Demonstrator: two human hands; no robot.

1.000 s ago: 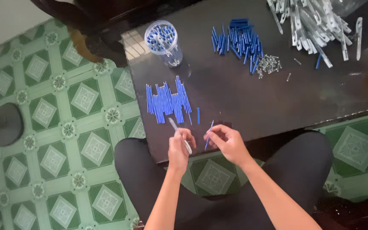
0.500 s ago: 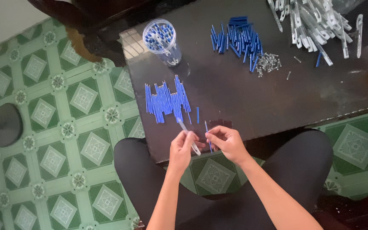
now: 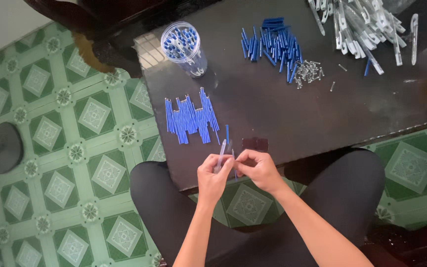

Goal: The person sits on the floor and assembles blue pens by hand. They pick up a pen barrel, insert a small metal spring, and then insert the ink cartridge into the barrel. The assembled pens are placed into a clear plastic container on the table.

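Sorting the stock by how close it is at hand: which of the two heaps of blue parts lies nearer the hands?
The fanned row of long blue rods, just above the left hand. The other heap, of shorter blue pieces, lies farther up the dark table beside the springs.

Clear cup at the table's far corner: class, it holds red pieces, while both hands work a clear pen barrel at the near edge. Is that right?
Not quite. The head view shows the cup holds blue pieces, not red. The rest stands: the left hand and right hand meet on the clear barrel at the table edge.
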